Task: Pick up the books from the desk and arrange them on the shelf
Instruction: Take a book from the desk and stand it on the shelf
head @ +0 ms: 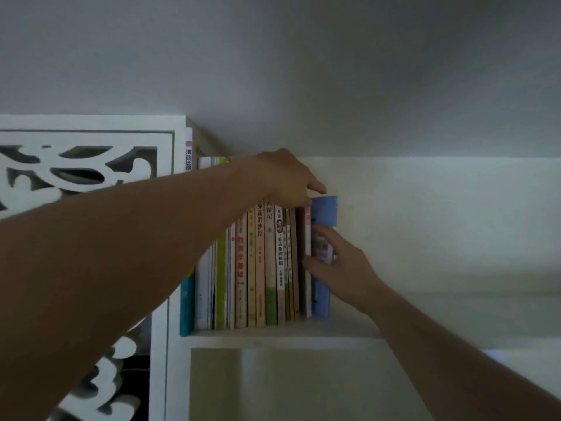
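Starting at the far left, a white carved fretwork panel (76, 165) stands beside the shelf (273, 332), its upright post forming the left wall against which the row of books (258, 268) leans. That wall is likely why the row was built from this side: each new volume has something firm to rest on. A teal book (186, 302) sits at the left end, slightly proud of the rest, then pale and green spines, then several cream and orange ones with printed characters, all upright and touching.

Above the right part of the row, the left hand (285, 177) reaches across from the left, its fingers lying over the top edges of the books. Whether they curl behind the tops is hidden; it looks like a steadying press, keeping the spines from fanning open while the last one goes in.

At the right end is the blue book (326, 208), upright against its neighbour and standing taller at the top. The right hand (340, 265) holds it low down, thumb on the spine side and fingers wrapped round the cover on the right, apparently pushing it back and square into line.

Right of that, the shelf board runs on bare, with pale wall (440, 223) behind. The desk is out of view.
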### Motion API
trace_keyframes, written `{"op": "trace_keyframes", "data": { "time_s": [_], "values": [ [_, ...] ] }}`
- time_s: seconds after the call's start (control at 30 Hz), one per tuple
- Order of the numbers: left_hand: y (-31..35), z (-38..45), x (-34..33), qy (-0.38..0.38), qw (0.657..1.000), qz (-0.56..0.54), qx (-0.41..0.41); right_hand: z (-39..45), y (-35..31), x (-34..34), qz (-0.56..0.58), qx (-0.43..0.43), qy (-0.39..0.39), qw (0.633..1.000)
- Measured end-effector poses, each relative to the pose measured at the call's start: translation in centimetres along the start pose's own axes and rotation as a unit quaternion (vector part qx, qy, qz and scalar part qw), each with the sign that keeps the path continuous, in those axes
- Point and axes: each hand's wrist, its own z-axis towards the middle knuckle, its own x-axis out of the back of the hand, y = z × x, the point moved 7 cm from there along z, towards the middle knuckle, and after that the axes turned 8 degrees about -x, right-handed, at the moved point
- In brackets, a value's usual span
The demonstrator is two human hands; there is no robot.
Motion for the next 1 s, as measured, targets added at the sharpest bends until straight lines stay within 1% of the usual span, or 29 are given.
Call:
{"op": "trace_keyframes", "data": {
  "time_s": [0.07,0.17,0.2,0.3,0.43,0.47,0.53,0.6,0.67,0.7,0.73,0.77,0.8,0.83,0.9,0.93,0.97,1.0],
  "values": [
    [0.1,0.0,-0.1,-0.013,1.000,-0.018,-0.008,-0.1,-0.8,-0.5,-0.052,-0.006,0.019,0.998],
    [0.3,0.2,-0.3,-0.007,0.998,-0.048,-0.042,0.1,-1.9,-2.0,-0.160,0.020,0.062,0.985],
    [0.2,0.3,-0.4,-0.001,0.997,-0.062,-0.038,-0.1,-2.3,-2.4,-0.166,0.027,0.069,0.983],
    [-0.4,0.2,-0.5,0.006,0.998,-0.061,0.002,-1.6,-3.7,-2.3,-0.090,0.060,0.081,0.991],
    [-0.2,0.5,-0.4,-0.018,0.996,-0.090,0.006,-5.9,-4.3,0.1,-0.048,0.065,0.121,0.989],
    [-0.4,0.7,-0.5,-0.024,0.994,-0.104,0.009,-6.9,-4.1,0.5,-0.041,0.065,0.117,0.990],
    [-0.9,0.9,-0.8,-0.038,0.991,-0.128,0.021,-7.9,-3.9,0.3,-0.048,0.052,0.068,0.995],
    [-1.3,1.1,-1.3,-0.049,0.989,-0.137,0.031,-7.7,-3.3,-0.3,-0.058,0.003,0.025,0.998],
    [-1.5,1.5,-1.2,-0.048,0.988,-0.141,0.040,-6.8,-3.3,-0.3,-0.146,-0.017,0.051,0.988],
    [-1.6,1.6,-1.2,-0.050,0.987,-0.148,0.044,-6.3,-3.7,-0.2,-0.211,-0.012,0.079,0.974],
    [-1.7,1.6,-1.2,-0.054,0.985,-0.160,0.046,-5.9,-4.2,-0.1,-0.273,0.008,0.109,0.956],
    [-1.9,1.6,-1.3,-0.066,0.983,-0.167,0.048,-5.6,-4.8,-0.2,-0.311,0.030,0.130,0.941],
    [-1.9,1.6,-1.4,-0.081,0.981,-0.173,0.048,-5.6,-5.2,-0.3,-0.319,0.047,0.133,0.937],
    [-1.9,1.7,-1.5,-0.095,0.980,-0.169,0.049,-6.1,-5.7,-0.3,-0.300,0.059,0.121,0.944],
    [-1.9,1.9,-1.6,-0.114,0.985,-0.126,0.037,-8.7,-6.6,0.3,-0.228,0.075,0.089,0.967],
    [-1.8,2.1,-1.6,-0.118,0.988,-0.100,0.029,-10.8,-7.5,1.2,-0.193,0.093,0.099,0.972],
    [-1.9,2.2,-1.7,-0.120,0.989,-0.081,0.029,-13.0,-8.0,2.9,-0.178,0.109,0.140,0.968],
    [-2.2,2.3,-1.9,-0.123,0.988,-0.081,0.037,-15.0,-8.1,5.3,-0.166,0.114,0.198,0.959]
  ]
}}
